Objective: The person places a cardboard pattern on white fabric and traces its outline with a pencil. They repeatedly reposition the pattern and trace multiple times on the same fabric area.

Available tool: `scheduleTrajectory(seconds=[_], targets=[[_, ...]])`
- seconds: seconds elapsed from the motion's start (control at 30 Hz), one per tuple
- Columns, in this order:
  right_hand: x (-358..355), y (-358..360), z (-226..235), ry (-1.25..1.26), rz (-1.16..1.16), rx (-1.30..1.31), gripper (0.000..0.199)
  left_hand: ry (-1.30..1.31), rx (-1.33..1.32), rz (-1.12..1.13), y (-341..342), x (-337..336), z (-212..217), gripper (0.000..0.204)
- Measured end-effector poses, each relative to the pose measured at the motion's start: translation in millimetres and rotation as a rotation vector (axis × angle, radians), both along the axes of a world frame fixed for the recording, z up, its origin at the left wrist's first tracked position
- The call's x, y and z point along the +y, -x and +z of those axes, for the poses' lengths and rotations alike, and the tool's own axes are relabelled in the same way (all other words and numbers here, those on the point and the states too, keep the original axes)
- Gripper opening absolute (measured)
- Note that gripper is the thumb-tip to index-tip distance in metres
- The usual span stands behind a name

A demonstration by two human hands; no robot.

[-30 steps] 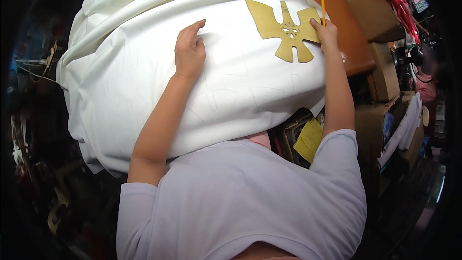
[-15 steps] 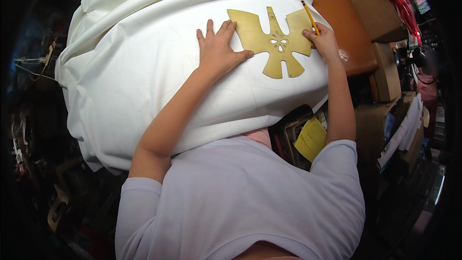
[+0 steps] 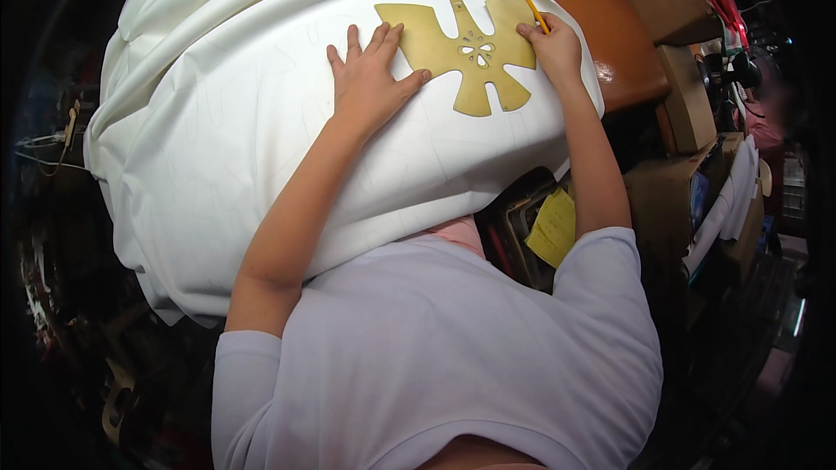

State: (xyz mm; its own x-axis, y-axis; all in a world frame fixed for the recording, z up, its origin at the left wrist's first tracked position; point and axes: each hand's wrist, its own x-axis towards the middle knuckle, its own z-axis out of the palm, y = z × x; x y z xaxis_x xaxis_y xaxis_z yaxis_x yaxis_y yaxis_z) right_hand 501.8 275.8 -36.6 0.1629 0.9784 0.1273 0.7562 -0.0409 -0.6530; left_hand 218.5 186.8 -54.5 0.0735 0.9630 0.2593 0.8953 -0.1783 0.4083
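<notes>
A tan, flat pattern template (image 3: pixel 427 39) with winged sides, a narrow top strip and cut-out holes in its middle lies on white sheet material (image 3: pixel 252 139). Spread fingers of my left hand (image 3: pixel 370 74) rest along the template's left edge, thumb at its lower left. At the right wing, my right hand (image 3: pixel 557 48) grips a yellow pencil (image 3: pixel 527 0), its dark end pointing up and away. The thumb of that hand touches the template's right edge. Faint drawn lines show on the white material.
An orange-brown padded surface (image 3: pixel 592 26) shows beyond the white material at right. Cardboard boxes (image 3: pixel 688 100) are stacked along the right side. Below my right arm, a yellow paper (image 3: pixel 551 226) lies on a dark container. Folds of the white material bunch at the far side.
The whole scene has shifted left and slightly up in view. Both hands keep about the same places on the template, and the pencil stays in my right hand.
</notes>
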Motion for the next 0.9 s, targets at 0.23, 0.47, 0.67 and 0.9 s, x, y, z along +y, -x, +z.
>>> scheduleTrajectory(seconds=[0.23, 0.47, 0.67, 0.9], targets=[[7, -8, -7, -0.010, 0.063, 0.032, 0.042, 0.022, -0.006, -0.003, -1, -2, 5, 0.085], [5, 9, -7, -0.334, -0.085, -0.144, 0.040, 0.070, 0.042, 0.020, -2, -4, 10, 0.087], [-31, 77, 0, 0.042, 0.330, 0.580, 0.033, 0.101, 0.051, 0.069, -3, -4, 10, 0.083], [-59, 115, 18, 0.151, 0.533, 0.252, 0.037, 0.100, -0.019, 0.084, -3, -4, 11, 0.087]])
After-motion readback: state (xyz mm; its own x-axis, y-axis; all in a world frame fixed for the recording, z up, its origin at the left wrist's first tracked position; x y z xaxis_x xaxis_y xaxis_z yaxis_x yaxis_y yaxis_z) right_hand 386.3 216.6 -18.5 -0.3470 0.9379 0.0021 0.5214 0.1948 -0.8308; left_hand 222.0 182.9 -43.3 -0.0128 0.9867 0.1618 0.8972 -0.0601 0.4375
